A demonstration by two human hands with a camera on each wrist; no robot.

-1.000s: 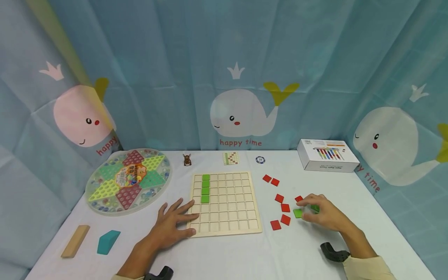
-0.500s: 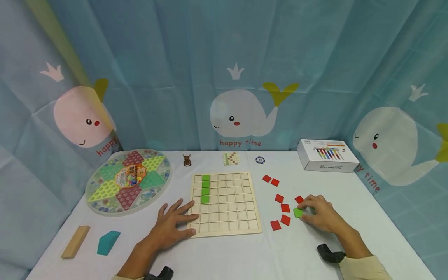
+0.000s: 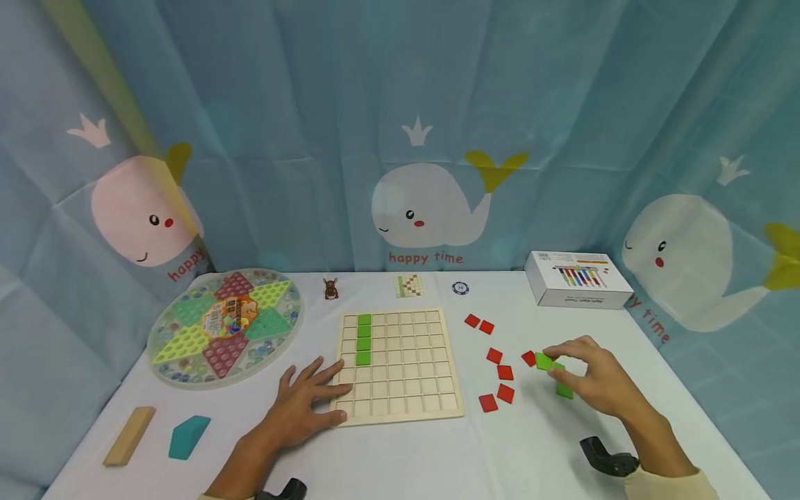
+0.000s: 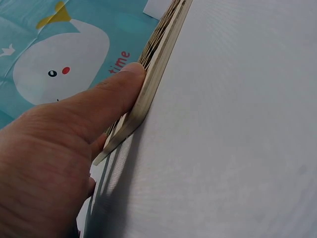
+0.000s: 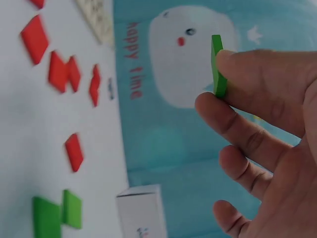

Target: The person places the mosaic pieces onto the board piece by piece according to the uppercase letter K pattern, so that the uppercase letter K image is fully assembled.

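My left hand [image 3: 301, 408] rests with spread fingers on the left edge of a wooden grid board [image 3: 415, 371]. In the left wrist view its thumb [image 4: 111, 96] lies on the board's rim [image 4: 148, 94]. Several green tiles [image 3: 364, 344] sit in a line in the board's second column. To the right of the board, my right hand [image 3: 603, 382] pinches a green tile [image 5: 217, 64] between thumb and forefinger, above the table. Two more green tiles [image 3: 564, 391] lie beneath that hand, and several red tiles [image 3: 505, 373] are scattered between it and the board.
A Chinese checkers board [image 3: 225, 326] lies at the left, with a wooden block [image 3: 129, 436] and a teal block [image 3: 189, 437] nearer. Along the back are a small brown figurine [image 3: 330, 288], a pattern card [image 3: 409, 285], a round chip [image 3: 460, 288] and a white box [image 3: 578, 280].
My right hand has taken hold of a green tile and raised it off the table. The left hand stays on the board. The head view has shifted slightly.
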